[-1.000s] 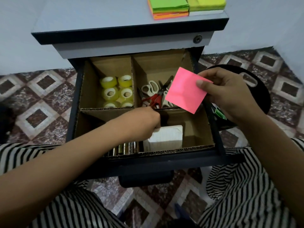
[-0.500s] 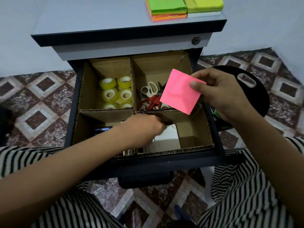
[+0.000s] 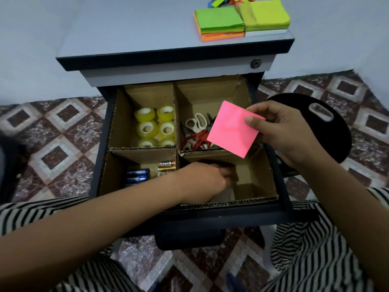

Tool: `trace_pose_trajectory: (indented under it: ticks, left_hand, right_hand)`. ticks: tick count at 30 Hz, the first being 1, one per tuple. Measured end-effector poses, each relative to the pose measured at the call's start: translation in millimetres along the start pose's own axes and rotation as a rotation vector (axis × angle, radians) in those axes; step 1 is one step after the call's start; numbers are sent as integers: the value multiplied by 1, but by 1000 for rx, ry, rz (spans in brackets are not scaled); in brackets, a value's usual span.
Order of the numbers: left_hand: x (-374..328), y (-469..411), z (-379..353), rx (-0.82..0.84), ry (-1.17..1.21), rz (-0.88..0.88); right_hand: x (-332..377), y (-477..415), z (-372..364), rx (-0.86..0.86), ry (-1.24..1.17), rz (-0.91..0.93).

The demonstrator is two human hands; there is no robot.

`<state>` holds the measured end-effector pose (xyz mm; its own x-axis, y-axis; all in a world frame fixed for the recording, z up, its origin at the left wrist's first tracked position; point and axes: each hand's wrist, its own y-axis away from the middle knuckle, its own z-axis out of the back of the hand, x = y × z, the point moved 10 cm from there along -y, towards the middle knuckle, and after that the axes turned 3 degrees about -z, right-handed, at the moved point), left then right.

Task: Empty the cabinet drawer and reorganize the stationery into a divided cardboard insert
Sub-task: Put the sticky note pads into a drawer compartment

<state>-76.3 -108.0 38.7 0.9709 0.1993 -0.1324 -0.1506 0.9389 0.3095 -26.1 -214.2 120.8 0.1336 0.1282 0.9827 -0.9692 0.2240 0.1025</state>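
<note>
Insert: cardboard insert [image 3: 242, 202] sits in the open drawer [image 3: 210, 218], divided into four compartments.
Back left: tape rolls [image 3: 154, 127], yellowish, lying flat in pairs; the nearest pair is half hidden by the divider.
Front left: batteries [image 3: 136, 175] lying flat, blue ones to the left and gold-and-black ones by the centre divider.
Left hand [image 3: 206, 180]: reaches over the front rim into the front-right compartment. Fingers are curled down in shadow, so I cannot tell whether the grip holds anything. Something white lies under the wrist, unidentified.
Back right: scissors [image 3: 196, 133], white and red handles, heaped together.
Task item: pink note [image 3: 234, 128], a single sheet in the air above the right-hand compartments, tilted with one corner down.
Right hand [image 3: 282, 133]: narrow grip, with the thumb on the face and the fingers behind pinching the note's right corner.
Handling (judged): almost weightless, limp, creases easily. A light edge pinch is enough. Lay it flat rather than dropping it.
Surface: two note stacks [image 3: 220, 22] on the cabinet top at its right end, with loose coloured scraps behind them.
Floor, right: black round object [image 3: 328, 123] with a slot handle, beside the drawer.
</note>
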Motion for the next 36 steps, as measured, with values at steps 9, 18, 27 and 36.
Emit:
trace_pose_trajectory:
  ticks: [9, 18, 27, 36]
  left_hand:
    - [-3, -12, -4, 76, -99, 25]
    - [2, -8, -8, 93, -28, 26]
    - [18, 54, 64, -280, 264, 121]
    - [58, 117, 80, -631, 224, 335]
  right_hand:
    - [12, -3, -5, 6, 13, 34]
    - [9, -1, -1, 10, 2, 17]
    - [16, -1, -18, 111, 66, 1]
    - [-2, 17, -59, 464, 385, -159]
